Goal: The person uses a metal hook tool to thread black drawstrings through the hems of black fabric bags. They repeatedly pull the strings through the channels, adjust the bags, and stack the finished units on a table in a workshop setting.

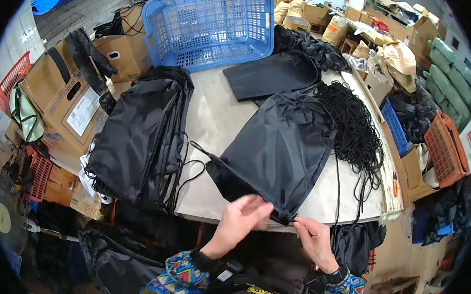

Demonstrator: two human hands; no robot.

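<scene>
A black drawstring bag [279,144] lies flat on the pale tabletop, its near edge gathered at the table's front. At its near right corner my right hand [316,241] is closed in a pinch on the bag's edge, where a cord may also lie. My left hand [241,221] is beside that same near edge, its fingers smeared by motion, so their grip is unclear. A dark cord loop [198,147] sticks out at the bag's left corner. Right of the bag spreads a tangled heap of black cords [354,128], some strands hanging over the table's front edge.
A stack of black bags [135,140] stands on the left of the table [208,104]. Behind are a flat black fabric piece [273,76] and a tilted blue plastic basket [208,30]. An orange-handled cutter [395,185] lies at the right edge. Cardboard boxes [59,96] crowd the left.
</scene>
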